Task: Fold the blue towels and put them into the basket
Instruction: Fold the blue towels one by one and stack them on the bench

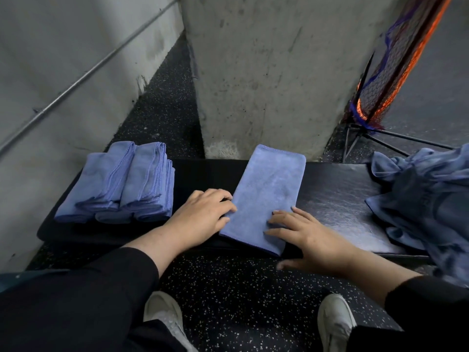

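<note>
Where the black bench (337, 189) crosses the view, a blue towel (266, 194) is laid flat on it, folded into a long rectangle with its far end angled slightly right. The left hand (203, 214) is rested at the towel's left edge, fingers straight and close together, tips touching the cloth. The right hand (304, 237) is placed on the towel's near right corner, fingers straight and spread apart, palm over the bench's near edge; nothing is gripped by either hand. Both forearms are seen in black sleeves (101, 288).

Folded towels (119, 184) are stacked in two adjoining piles at the bench's left end, well apart from the flat towel. An unfolded heap (426, 204) of blue towels is seen at the right end, overhanging the near edge.

A concrete pillar (266, 72) is seen behind the bench, a grey wall with a metal rail (83, 72) at left. A netted frame (396, 59) in orange and dark mesh is leaned at upper right. Two white shoes (335, 323) are seen on speckled black flooring (241, 301). No basket can be made out for certain.
</note>
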`<state>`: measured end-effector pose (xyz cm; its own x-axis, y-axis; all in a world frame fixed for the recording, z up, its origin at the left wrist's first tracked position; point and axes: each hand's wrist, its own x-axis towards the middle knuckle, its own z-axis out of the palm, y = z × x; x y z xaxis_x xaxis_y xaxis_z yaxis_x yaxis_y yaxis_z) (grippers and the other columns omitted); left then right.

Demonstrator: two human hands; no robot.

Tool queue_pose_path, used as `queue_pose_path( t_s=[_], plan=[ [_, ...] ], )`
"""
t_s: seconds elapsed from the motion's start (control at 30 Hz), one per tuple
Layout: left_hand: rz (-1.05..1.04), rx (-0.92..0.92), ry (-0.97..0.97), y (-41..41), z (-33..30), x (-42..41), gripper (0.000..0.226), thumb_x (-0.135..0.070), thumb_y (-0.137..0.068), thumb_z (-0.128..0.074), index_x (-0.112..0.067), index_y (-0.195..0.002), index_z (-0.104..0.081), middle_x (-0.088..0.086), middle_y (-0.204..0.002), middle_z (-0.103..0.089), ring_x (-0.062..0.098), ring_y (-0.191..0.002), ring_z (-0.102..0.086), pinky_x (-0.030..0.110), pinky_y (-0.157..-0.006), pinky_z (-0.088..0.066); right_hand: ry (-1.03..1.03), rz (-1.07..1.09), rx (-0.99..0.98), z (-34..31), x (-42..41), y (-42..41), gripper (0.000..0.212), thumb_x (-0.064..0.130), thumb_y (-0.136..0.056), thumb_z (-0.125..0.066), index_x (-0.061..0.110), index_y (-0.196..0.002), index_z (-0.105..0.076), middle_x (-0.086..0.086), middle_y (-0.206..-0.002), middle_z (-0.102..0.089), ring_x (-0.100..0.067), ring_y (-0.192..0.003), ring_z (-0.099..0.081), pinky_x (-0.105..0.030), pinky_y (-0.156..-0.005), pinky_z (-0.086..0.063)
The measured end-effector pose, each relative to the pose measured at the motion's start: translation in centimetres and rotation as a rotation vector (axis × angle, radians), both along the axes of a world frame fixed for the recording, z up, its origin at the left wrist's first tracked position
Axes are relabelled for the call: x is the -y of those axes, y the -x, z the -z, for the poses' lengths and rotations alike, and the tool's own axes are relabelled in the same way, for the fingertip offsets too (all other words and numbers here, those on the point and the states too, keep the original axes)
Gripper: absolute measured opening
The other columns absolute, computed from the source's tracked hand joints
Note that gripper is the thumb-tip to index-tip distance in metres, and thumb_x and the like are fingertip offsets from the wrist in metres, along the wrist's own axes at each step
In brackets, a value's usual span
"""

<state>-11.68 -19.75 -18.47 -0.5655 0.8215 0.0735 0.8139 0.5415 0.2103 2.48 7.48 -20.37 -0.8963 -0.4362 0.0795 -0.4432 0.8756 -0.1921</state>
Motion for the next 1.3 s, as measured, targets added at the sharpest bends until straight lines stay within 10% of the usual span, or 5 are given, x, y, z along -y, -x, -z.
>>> queue_pose_path(
  t_s=[0.3, 0.43, 0.6, 1.03, 1.3],
  plan=[
    [0.106, 0.089, 0.128, -2.1, -0.8, -0.4, 0.084, -0.085, -0.082, -0.033, -0.034, -0.149, -0.043, -0.017, -0.157, -0.029, 0.003, -0.149, -0.015, 0.036, -0.124, -0.009, 0.402, 0.33, 0.02, -1.9, 1.4, -0.1, 0.021, 0.038, -0.102, -0.049, 0.023, -0.103, -0.063, 0.011, -0.107, -0.068, 0.003, -0.111, -0.057, -0.027, -0.098, -0.045],
    [-0.007, 0.166, -0.099, -1.4, -0.2, -1.1, 0.032, -0.042, -0.095, -0.063, -0.025, -0.123, -0.065, -0.011, -0.141, -0.055, 0.007, -0.139, -0.041, 0.041, -0.114, -0.032, 0.559, 0.491, 0.078, -3.2, 1.0, 0.5, 0.027, 0.045, -0.099, -0.048, 0.021, -0.089, -0.05, 0.001, -0.073, -0.06, -0.02, -0.072, -0.058, -0.047, -0.073, -0.051],
    [-0.194, 0.531, -0.321, -1.8, -3.1, -2.1, 0.013, -0.03, -0.098, -0.062, -0.027, -0.086, -0.064, -0.005, -0.074, -0.062, -0.001, -0.063, -0.049, 0.025, -0.064, -0.04, 0.48, 0.437, 0.126, -3.9, 0.1, -0.1, 0.026, 0.052, -0.09, -0.059, 0.026, -0.091, -0.052, 0.006, -0.072, -0.06, -0.01, -0.067, -0.054, -0.036, -0.07, -0.05],
    [-0.44, 0.824, -0.402, -0.8, -5.0, -3.9, 0.031, -0.04, -0.087, -0.058, -0.013, -0.098, -0.067, 0.011, -0.097, -0.073, 0.033, -0.095, -0.07, 0.055, -0.089, -0.056, 0.555, 0.758, 0.233, -5.3, -0.2, 1.9, 0.032, 0.043, -0.095, -0.06, 0.02, -0.074, -0.06, 0.007, -0.064, -0.063, -0.003, -0.057, -0.052, -0.027, -0.056, -0.04],
    [-0.571, 0.653, -0.406, 1.5, -2.9, -7.3, 0.012, -0.026, -0.098, -0.057, -0.017, -0.097, -0.065, 0.009, -0.084, -0.068, 0.017, -0.072, -0.057, 0.031, -0.065, -0.043, 0.437, 0.904, 0.251, -4.8, -0.5, 5.3, 0.035, 0.039, -0.094, -0.058, 0.013, -0.07, -0.054, 0.001, -0.065, -0.057, -0.02, -0.065, -0.053, -0.032, -0.055, -0.037]
  ],
)
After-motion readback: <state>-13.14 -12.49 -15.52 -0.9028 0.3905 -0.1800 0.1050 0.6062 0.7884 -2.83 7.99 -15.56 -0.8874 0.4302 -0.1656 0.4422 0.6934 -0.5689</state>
